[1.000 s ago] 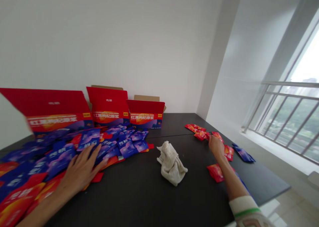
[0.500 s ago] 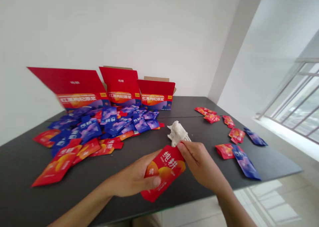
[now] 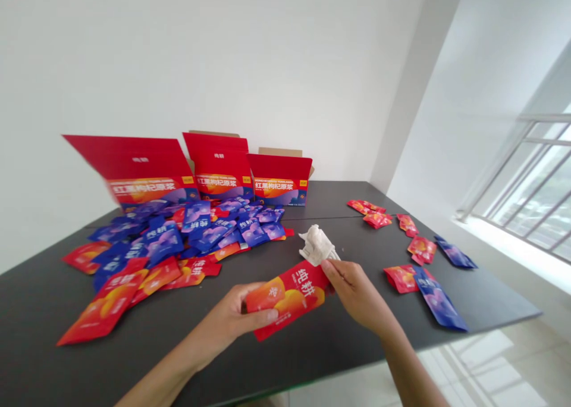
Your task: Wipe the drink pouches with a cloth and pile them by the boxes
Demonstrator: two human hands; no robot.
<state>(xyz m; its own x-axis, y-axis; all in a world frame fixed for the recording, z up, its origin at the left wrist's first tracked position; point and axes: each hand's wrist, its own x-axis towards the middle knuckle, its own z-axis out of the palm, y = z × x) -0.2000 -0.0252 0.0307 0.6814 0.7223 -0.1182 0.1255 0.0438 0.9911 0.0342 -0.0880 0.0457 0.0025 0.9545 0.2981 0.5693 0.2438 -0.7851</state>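
A red sachet (image 3: pixel 292 297) with orange fruit and white lettering is held between both hands above the table's front part. My left hand (image 3: pixel 238 315) is closed round its left end, thumb across the printed face. At the upper right corner my right hand (image 3: pixel 354 291) pinches the sachet between thumb and fingers. Just beyond it lies a crumpled white cloth glove or tissue (image 3: pixel 317 245), its exact kind unclear. To the left spreads a heap of blue sachets (image 3: pixel 160 240) and red sachets (image 3: pixel 107 300).
Three red printed boxes (image 3: pixel 218 181) with raised lids stand behind the heap, near the wall. On the right of the black table (image 3: pixel 357 335) lie several loose red sachets (image 3: pixel 422 249) and blue sachets (image 3: pixel 439 300). A railed window (image 3: pixel 535 169) is at far right.
The sachet has turned to lie flatter, its left end now higher. My left hand has shifted slightly left. My right hand still pinches the corner. The whole view has tilted up slightly.
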